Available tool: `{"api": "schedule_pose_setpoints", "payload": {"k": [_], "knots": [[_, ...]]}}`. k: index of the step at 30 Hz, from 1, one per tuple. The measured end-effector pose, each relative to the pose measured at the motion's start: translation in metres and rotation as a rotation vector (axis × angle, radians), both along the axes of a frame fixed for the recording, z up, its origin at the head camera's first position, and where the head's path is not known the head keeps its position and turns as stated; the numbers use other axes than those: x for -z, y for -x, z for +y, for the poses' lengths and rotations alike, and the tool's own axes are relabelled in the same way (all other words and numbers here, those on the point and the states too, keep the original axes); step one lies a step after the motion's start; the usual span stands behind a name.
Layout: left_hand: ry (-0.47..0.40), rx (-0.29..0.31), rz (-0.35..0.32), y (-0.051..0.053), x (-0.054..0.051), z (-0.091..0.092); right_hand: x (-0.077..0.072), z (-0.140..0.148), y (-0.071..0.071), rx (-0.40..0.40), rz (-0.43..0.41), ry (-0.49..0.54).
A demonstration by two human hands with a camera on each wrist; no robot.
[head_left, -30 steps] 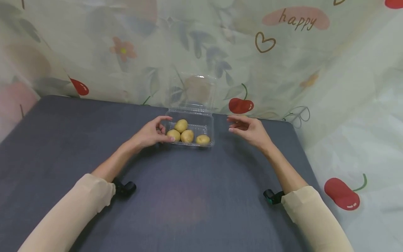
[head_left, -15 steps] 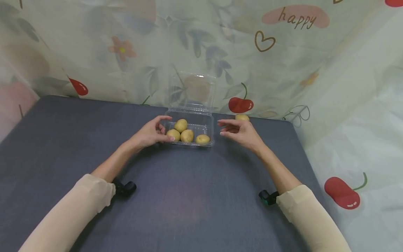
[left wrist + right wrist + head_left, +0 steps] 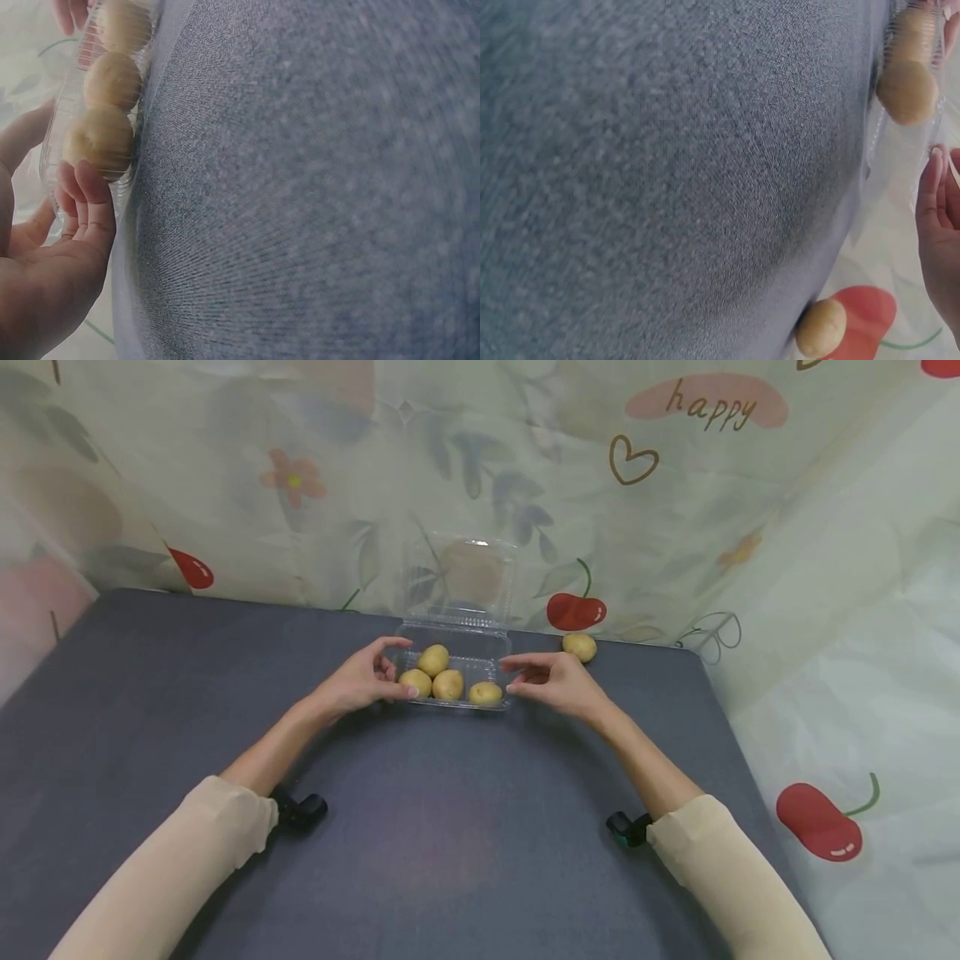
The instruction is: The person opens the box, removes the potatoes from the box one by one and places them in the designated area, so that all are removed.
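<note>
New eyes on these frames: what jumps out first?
Likely the open clear container by the far edge of the table, four potatoes inside, the left hand gripping its left end, the right hand at its right. Then a lone fifth potato outside, just beyond the right hand. Behind hangs a cloth printed "happy" at upper right.

A pale sheet (image 3: 465, 435) with printed cherries (image 3: 576, 612), flowers (image 3: 293, 479) and "happy" (image 3: 708, 403) stands behind and right of the dark tabletop (image 3: 450, 860).
</note>
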State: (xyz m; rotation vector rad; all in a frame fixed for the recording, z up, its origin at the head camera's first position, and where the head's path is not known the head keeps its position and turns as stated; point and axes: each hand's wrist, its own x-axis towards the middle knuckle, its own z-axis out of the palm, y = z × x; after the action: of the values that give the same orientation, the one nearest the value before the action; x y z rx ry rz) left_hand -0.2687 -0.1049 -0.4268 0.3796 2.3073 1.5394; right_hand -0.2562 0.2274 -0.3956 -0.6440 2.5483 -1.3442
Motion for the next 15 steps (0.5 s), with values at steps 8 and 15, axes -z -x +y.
{"api": "schedule_pose_setpoints", "payload": {"k": [8, 15], "knots": [[0.000, -0.002, 0.004, 0.000, -0.001, 0.001, -0.001, -0.009, 0.005, -0.054, 0.037, -0.099], [-0.018, 0.001, -0.008, -0.002, -0.001, 0.001, 0.000, -0.018, 0.009, -0.095, 0.044, -0.244]]}}
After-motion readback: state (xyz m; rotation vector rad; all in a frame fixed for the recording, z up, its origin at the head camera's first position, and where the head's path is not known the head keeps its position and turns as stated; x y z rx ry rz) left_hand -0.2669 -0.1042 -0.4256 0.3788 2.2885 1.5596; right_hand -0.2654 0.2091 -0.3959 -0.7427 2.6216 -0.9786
